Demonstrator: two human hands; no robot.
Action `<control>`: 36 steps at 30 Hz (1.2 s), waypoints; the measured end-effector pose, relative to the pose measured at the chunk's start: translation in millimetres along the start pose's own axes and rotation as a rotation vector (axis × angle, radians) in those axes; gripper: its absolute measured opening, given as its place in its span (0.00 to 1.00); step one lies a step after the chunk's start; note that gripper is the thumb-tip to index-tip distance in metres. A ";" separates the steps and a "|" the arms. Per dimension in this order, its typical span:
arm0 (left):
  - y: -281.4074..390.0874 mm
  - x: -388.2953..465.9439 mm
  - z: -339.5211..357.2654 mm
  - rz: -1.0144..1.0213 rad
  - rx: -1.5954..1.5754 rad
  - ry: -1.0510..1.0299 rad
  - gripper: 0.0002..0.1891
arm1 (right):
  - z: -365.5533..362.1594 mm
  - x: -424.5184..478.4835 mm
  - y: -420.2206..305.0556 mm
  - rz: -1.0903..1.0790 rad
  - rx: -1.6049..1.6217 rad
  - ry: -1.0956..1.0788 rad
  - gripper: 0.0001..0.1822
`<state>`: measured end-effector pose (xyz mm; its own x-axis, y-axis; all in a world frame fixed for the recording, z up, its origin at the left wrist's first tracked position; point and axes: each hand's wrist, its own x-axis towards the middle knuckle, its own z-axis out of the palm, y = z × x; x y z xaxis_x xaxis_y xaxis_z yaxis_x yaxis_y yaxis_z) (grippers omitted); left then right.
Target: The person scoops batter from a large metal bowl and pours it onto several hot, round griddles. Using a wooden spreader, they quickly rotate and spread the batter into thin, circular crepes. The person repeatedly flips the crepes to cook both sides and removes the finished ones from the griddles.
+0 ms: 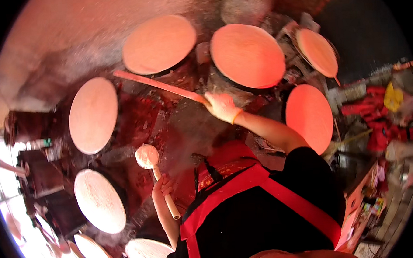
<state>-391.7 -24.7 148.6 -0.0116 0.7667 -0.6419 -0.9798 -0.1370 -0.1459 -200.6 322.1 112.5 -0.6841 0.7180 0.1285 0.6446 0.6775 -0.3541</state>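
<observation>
My left hand (163,185) grips the pale tubular handle of a ladle (147,156). The bowl of the ladle looks coated or filled with pale batter. In my right hand (222,105) is one end of a long flat wooden stick (158,86), which reaches out to the left. Its far tip is near the lower edge of a round griddle (159,44) covered by a pale sheet of batter or flatbread. A second covered griddle (248,56) is just beyond my right hand. Another griddle (93,115) is left of the stick's tip.
More round griddles curve around me, including one by my right arm (309,118) and one at lower left (100,201). Dark box-like containers (42,172) line the left side. Red and yellow items (393,96) and a cluttered orange table (354,205) are at right.
</observation>
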 end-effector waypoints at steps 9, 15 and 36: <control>-98.0 32.9 92.4 -0.018 -0.039 0.000 0.11 | -55.9 2.5 136.5 -0.028 -0.249 0.045 0.17; -161.5 64.1 131.3 0.002 0.026 0.040 0.12 | -98.4 34.3 208.8 0.001 -0.149 0.139 0.13; -285.1 159.5 299.7 -0.278 0.307 -0.095 0.16 | -236.7 -193.4 632.6 1.110 0.985 1.460 0.08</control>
<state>-174.1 324.7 313.4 0.2570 0.8043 -0.5357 -0.9621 0.2654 -0.0630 420.3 649.6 82.8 0.8054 0.5758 -0.1409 -0.1937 0.0310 -0.9806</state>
